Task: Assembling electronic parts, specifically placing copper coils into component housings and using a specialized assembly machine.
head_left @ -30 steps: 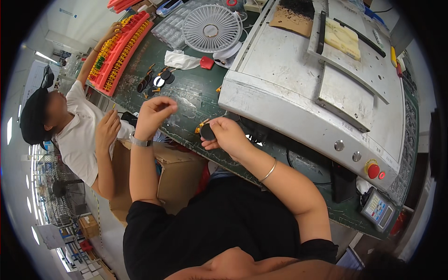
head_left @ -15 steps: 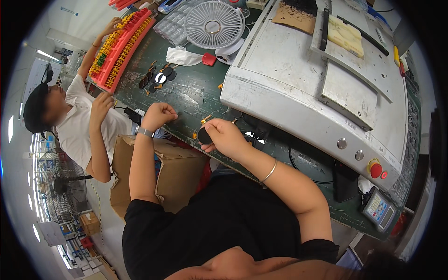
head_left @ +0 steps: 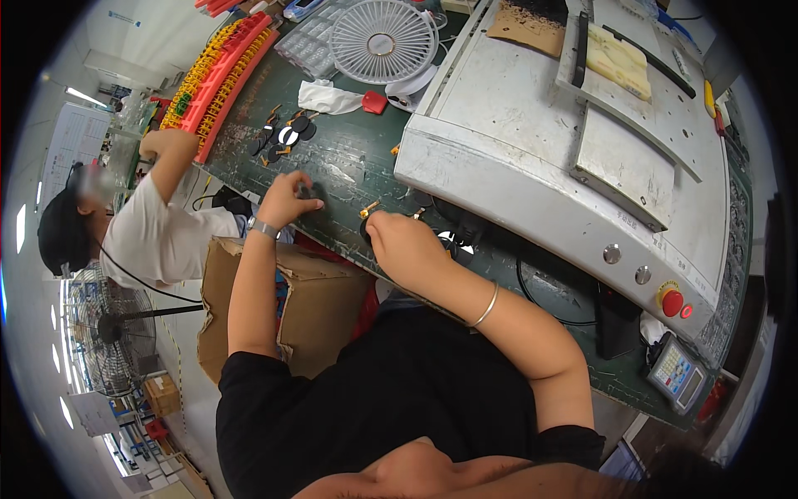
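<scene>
My right hand is closed on a small black disc at the near table edge. Only the disc's edge shows past the fingers, and a short gold ribbon tail sticks up beside it. My left hand hovers over the table to the left, thumb and forefinger apart, with nothing visible between them. Beyond it lies a loose group of black discs with orange-gold tails, one showing a white face. More discs, black and white, lie right of my right hand, partly hidden by it.
A big grey machine with a red stop button fills the right. A white fan, white cloth and red piece stand farther back. A co-worker sits left by a red rack; a cardboard box stands below the table.
My left thumb and forefinger have parted, and the hand has shifted slightly. My right hand has turned, hiding most of the disc. The co-worker's raised arm has come down from the rack.
</scene>
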Available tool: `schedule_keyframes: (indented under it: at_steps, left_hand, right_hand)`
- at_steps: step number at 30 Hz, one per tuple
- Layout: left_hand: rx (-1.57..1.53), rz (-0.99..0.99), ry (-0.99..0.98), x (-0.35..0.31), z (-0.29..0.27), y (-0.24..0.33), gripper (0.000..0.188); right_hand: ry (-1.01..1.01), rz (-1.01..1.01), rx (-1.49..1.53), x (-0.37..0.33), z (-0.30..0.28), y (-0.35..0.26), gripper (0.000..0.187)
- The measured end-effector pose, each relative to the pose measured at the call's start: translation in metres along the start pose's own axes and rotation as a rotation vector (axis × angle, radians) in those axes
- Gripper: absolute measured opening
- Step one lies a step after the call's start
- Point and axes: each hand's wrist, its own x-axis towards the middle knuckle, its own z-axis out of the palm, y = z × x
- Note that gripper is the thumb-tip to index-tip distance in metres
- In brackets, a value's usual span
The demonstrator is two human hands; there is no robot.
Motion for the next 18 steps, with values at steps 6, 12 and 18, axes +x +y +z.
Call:
schedule_keyframes:
  at_steps: [6, 12, 18]
  left_hand:
    - [0.054, 0.332, 0.151, 0.004, -0.018, 0.05, 0.037]
    - [-0.177, 0.65, -0.06, 0.023, 0.024, 0.113, 0.032]
    - [-0.136, 0.68, 0.076, 0.037, 0.049, 0.116, 0.043]
  right_hand:
    - [-0.035, -0.094, -0.539, -0.013, -0.009, -0.001, 0.01]
    - [0.045, -0.108, -0.647, -0.014, -0.009, -0.009, 0.015]
    - [-0.03, -0.101, -0.662, -0.014, -0.009, -0.01, 0.018]
